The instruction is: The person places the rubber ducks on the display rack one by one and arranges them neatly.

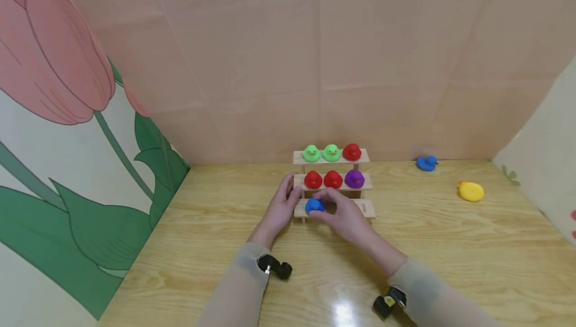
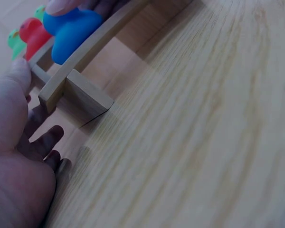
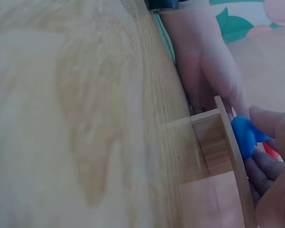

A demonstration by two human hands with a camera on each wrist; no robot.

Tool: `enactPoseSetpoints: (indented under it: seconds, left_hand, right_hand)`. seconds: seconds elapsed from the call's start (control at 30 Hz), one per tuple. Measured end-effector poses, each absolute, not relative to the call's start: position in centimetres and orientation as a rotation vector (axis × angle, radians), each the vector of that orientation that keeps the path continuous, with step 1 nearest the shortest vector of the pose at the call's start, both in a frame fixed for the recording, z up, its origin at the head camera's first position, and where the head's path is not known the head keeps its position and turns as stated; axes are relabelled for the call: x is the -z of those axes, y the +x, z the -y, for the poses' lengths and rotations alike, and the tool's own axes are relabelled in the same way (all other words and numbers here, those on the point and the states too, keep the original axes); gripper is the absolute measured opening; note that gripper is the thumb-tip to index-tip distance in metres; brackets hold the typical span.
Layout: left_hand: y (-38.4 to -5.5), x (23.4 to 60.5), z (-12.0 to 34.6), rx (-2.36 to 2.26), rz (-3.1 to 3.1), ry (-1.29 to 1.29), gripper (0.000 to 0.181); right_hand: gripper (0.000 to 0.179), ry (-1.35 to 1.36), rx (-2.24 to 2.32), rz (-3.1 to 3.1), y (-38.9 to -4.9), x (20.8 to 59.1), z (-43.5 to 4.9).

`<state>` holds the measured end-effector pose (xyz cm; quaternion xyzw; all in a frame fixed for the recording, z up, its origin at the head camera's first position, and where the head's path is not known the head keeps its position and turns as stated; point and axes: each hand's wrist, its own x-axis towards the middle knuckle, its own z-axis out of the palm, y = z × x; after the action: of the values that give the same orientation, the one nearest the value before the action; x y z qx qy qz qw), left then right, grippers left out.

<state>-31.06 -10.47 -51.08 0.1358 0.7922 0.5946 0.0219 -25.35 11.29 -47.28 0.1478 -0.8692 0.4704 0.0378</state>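
Note:
My right hand pinches a blue rubber duck between thumb and fingers, at the left part of the bottom shelf. In the left wrist view the blue duck sits tilted right at the shelf's surface. A small three-tier wooden rack stands on the table. My left hand is against its left end, thumb by the middle shelf and fingers loosely bent alongside. Two red ducks and a purple duck occupy the middle shelf. Above them are two green ducks and a red duck.
Right of the rack, another blue duck lies near the back edge of the wooden table, and a yellow duck lies farther right. A pinkish sheet rises behind the table. Tulip-patterned panelling stands at the left.

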Motion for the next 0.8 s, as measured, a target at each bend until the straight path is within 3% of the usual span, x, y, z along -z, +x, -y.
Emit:
enactPoseSetpoints:
  seconds: [0.8]
  left_hand:
    - [-30.96, 50.82, 10.43, -1.849, -2.440, 0.401, 0.066]
  right_hand:
    - [0.039, 0.429, -1.428, 2.667, -25.51, 47.50, -11.09]
